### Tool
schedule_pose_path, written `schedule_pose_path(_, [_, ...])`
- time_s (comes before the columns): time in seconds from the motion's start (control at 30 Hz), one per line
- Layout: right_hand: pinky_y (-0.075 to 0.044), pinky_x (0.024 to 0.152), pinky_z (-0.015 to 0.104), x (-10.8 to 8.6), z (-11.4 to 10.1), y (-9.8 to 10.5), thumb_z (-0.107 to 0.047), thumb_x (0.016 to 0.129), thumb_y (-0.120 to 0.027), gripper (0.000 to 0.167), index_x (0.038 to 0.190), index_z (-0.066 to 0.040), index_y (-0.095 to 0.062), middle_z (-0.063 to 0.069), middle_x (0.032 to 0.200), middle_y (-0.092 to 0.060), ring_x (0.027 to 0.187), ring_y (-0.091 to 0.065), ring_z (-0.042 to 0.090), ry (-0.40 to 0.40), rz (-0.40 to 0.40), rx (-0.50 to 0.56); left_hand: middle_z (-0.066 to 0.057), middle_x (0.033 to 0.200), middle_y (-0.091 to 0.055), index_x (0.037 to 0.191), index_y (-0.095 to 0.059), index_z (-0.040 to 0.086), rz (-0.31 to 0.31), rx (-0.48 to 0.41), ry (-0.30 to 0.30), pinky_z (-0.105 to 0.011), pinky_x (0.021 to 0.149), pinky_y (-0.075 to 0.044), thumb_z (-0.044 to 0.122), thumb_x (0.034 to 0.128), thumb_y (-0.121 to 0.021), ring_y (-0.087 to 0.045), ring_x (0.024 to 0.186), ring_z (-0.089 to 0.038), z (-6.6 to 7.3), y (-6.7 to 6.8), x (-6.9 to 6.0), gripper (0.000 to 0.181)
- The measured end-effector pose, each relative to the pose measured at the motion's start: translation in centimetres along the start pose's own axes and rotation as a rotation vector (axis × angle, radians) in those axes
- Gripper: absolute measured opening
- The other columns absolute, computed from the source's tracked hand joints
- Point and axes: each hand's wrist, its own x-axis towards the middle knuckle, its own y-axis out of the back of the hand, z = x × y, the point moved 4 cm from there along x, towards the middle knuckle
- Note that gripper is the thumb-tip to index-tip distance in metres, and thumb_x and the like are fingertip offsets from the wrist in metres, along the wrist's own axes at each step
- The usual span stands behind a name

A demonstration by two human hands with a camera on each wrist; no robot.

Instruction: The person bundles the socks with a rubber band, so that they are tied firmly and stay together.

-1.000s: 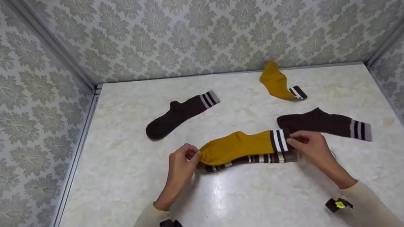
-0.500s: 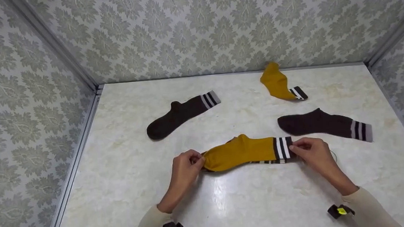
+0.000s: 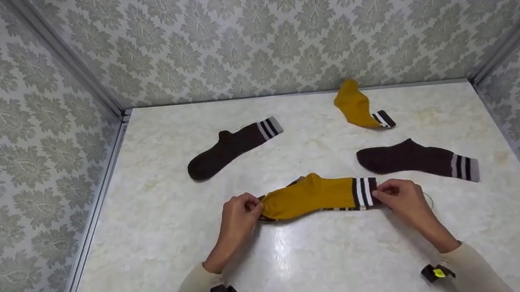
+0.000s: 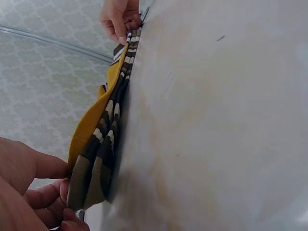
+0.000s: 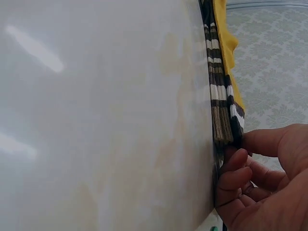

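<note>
Desk [image 3: 317,263]: one layered bundle near the middle, three single socks apart. Judged partly done: held mustard sock [image 3: 311,199] lies lengthwise over striped socks [image 4: 103,124] (layer count unclear); left over are the left dark sock [image 3: 232,148], right dark sock [image 3: 411,158] and rear mustard sock [image 3: 354,105]. Held sock flat, nearly straight, heel bulging rearward. Left hand [image 3: 238,214] pinches toe ends; right hand [image 3: 405,198] pinches cuff ends. White bands [image 3: 368,192] cross its dark cuff.
</note>
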Motion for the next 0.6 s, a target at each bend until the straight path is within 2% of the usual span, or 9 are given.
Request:
schedule_pose_path(0.23, [-0.05,0.063,0.024,-0.2,0.1,0.4,-0.016,0.099,-0.083,0.014,0.1,-0.003,-0.081,0.005,0.086,-0.076,0.074,-0.064,0.016,-0.025,-0.013,-0.009,0.003,0.077,-0.066,0.087,-0.078,0.008,-0.011,0.008,0.01,-0.031,0.073,-0.049,0.005,0.0965,-0.08,-0.057,0.077,-0.015,0.2,-0.2,0.0,0.01])
schedule_pose_path(0.37, [-0.049,0.067,0.023,-0.2,0.1,0.3,-0.016,0.098,-0.084,0.013,0.096,-0.004,-0.081,0.003,0.085,-0.075,0.077,-0.063,0.015,-0.018,-0.013,-0.028,0.002,0.077,-0.066,0.087,-0.078,0.008,-0.018,0.029,-0.006,-0.032,0.073,-0.049,0.004,0.0957,-0.081,-0.057,0.077,-0.016,0.0,-0.3,0.1,0.01])
schedule_pose_path(0.43, [-0.049,0.069,0.022,-0.1,0.1,0.1,-0.015,0.097,-0.085,0.012,0.094,-0.004,-0.08,0.003,0.085,-0.075,0.078,-0.063,0.015,-0.011,-0.014,-0.03,0.001,0.077,-0.066,0.087,-0.077,0.008,-0.023,0.031,-0.005,-0.032,0.072,-0.049,0.003,0.0951,-0.082,-0.057,0.077,-0.016,-0.4,-0.5,0.2,0.011])
schedule_pose_path(0.47, [-0.049,0.069,0.022,-0.1,0.1,0.0,-0.015,0.097,-0.085,0.012,0.094,-0.004,-0.08,0.003,0.085,-0.075,0.078,-0.063,0.014,-0.009,-0.013,-0.029,0.001,0.078,-0.066,0.087,-0.077,0.008,-0.019,0.021,-0.026,-0.031,0.071,-0.048,0.006,0.096,-0.082,-0.057,0.077,-0.016,-1.2,-0.8,0.4,0.01])
schedule_pose_path(0.57, [-0.049,0.071,0.022,0.0,0.1,-0.2,-0.013,0.096,-0.085,0.011,0.093,-0.004,-0.08,0.004,0.085,-0.076,0.078,-0.064,0.015,-0.002,-0.01,-0.027,0.001,0.077,-0.066,0.086,-0.077,0.008,-0.013,0.004,-0.038,-0.031,0.068,-0.049,0.006,0.0948,-0.083,-0.058,0.075,-0.017,-2.1,-1.0,0.6,0.01])
schedule_pose_path(0.6, [-0.049,0.071,0.022,0.0,0.1,-0.2,-0.013,0.096,-0.085,0.011,0.093,-0.004,-0.08,0.004,0.085,-0.076,0.079,-0.064,0.015,-0.002,-0.009,-0.026,0.0,0.077,-0.066,0.086,-0.077,0.008,-0.009,0.002,-0.046,-0.031,0.067,-0.048,0.006,0.0949,-0.082,-0.058,0.074,-0.017,-2.8,-1.3,0.8,0.01])
